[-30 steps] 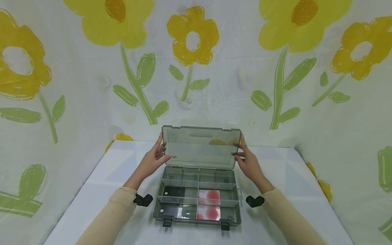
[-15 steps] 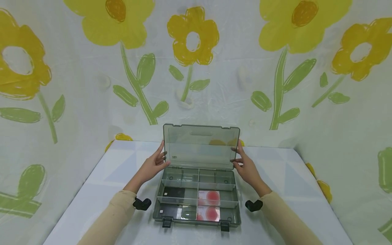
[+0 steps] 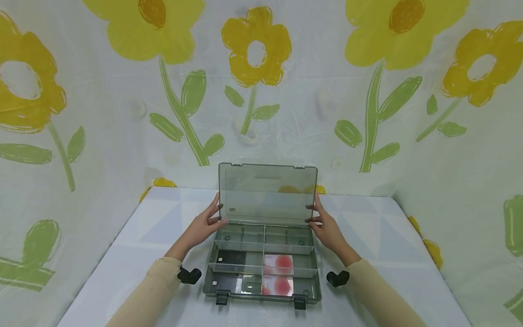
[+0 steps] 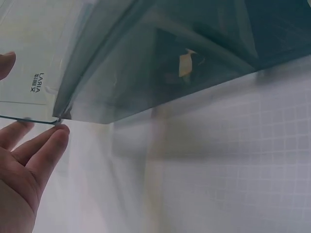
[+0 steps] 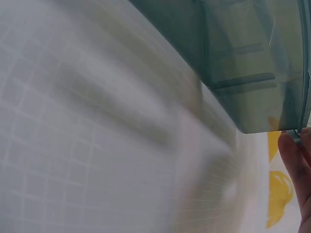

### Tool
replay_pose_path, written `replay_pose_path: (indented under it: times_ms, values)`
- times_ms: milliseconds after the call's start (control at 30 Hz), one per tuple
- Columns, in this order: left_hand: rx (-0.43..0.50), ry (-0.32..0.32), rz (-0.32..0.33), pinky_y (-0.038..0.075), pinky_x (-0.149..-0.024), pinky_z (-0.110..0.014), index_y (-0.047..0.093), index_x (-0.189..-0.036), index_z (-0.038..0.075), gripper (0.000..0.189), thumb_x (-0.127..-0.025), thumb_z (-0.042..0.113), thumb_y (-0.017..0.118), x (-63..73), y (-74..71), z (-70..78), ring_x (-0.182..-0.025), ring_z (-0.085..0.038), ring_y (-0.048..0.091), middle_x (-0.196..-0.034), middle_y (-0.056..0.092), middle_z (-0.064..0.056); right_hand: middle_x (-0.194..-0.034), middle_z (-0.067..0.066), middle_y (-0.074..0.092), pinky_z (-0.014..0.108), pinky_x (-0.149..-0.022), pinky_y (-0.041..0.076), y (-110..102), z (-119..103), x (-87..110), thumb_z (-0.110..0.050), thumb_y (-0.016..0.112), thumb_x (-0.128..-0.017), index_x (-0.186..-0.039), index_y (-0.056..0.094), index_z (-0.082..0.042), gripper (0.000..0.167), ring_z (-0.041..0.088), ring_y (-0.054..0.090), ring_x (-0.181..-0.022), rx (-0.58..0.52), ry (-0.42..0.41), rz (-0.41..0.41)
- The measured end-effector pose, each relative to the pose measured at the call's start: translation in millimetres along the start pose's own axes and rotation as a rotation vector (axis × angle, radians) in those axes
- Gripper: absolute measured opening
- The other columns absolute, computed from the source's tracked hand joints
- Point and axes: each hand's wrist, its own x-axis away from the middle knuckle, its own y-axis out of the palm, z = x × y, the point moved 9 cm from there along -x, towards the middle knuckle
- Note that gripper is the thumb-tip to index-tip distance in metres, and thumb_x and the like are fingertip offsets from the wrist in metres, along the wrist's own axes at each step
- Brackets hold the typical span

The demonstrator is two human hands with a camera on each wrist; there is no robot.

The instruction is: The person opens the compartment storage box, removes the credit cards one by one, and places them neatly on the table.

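Note:
A smoky, see-through plastic organizer box (image 3: 263,246) stands on the table with its hinged lid (image 3: 267,190) raised almost upright. My left hand (image 3: 201,226) holds the lid's left edge low down, thumb in front and fingers behind. On the right edge, my right hand (image 3: 328,227) has a similar grip near the hinge. The left wrist view shows fingertips (image 4: 58,133) right at the lid's corner. In the right wrist view, a finger (image 5: 290,150) touches the lid's edge. Two pink-and-white cards (image 3: 282,262) and dark flat pieces (image 3: 231,257) lie in the front and middle compartments.
Two black latches (image 3: 222,298) hang from the box's front edge. Behind the white table (image 3: 163,218) hangs a cloth (image 3: 302,113) printed with yellow flowers. Black wrist devices (image 3: 189,275) sit at both sleeve cuffs.
The lid has tilted further back toward upright. Both hands have slid down along its side edges toward the hinge, while the box body and its contents have stayed in place.

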Motion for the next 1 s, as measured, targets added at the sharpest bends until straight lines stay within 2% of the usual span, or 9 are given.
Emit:
replay_pose_path:
  times_ms: [233,500,633,867,1000]
  values:
    - [-0.008,-0.024,0.007,0.052,-0.103,-0.058,0.004,-0.166,0.027,0.093,-0.1,0.03,0.068,1.3,2.0,-4.5,-0.133,-0.044,0.052,-0.165,0.026,-0.019,-0.138,0.019,0.057,0.043,-0.086,0.063,1.0,0.6,1.8,0.007,0.063,-0.096,-0.165,-0.001,-0.032,0.102,0.027,0.073,-0.098,0.016,0.014,-0.011]
    - [-0.025,-0.035,-0.004,0.05,-0.107,-0.056,0.005,-0.166,0.02,0.095,-0.098,0.026,0.071,2.7,5.8,-8.8,-0.132,-0.045,0.053,-0.166,0.022,-0.019,-0.134,0.019,0.06,0.037,-0.08,0.065,2.1,4.4,5.2,0.005,0.066,-0.095,-0.165,0.003,-0.032,0.101,0.026,0.073,-0.094,0.025,0.062,-0.023]
    - [-0.021,-0.042,-0.008,0.048,-0.109,-0.055,0.006,-0.166,0.019,0.096,-0.097,0.028,0.072,4.5,6.7,-10.3,-0.133,-0.045,0.053,-0.166,0.022,-0.019,-0.132,0.021,0.061,0.034,-0.074,0.065,2.9,4.4,6.7,0.006,0.067,-0.094,-0.166,0.005,-0.029,0.101,0.028,0.074,-0.093,0.01,0.064,-0.029]
    - [-0.021,-0.053,-0.022,0.048,-0.11,-0.053,0.007,-0.166,0.019,0.095,-0.097,0.031,0.072,7.0,8.2,-16.1,-0.134,-0.042,0.052,-0.168,0.02,-0.015,-0.131,0.022,0.06,0.035,-0.077,0.064,4.0,6.1,8.7,0.005,0.069,-0.094,-0.166,0.009,-0.024,0.098,0.029,0.073,-0.094,0.009,0.085,-0.05]
    - [-0.031,-0.057,-0.035,0.048,-0.109,-0.055,0.008,-0.166,0.018,0.094,-0.097,0.031,0.071,8.6,8.9,-17.9,-0.134,-0.041,0.052,-0.168,0.021,-0.015,-0.132,0.022,0.06,0.032,-0.073,0.063,5.0,6.8,10.2,0.005,0.069,-0.093,-0.166,0.011,-0.021,0.096,0.026,0.073,-0.092,0.005,0.092,-0.067]
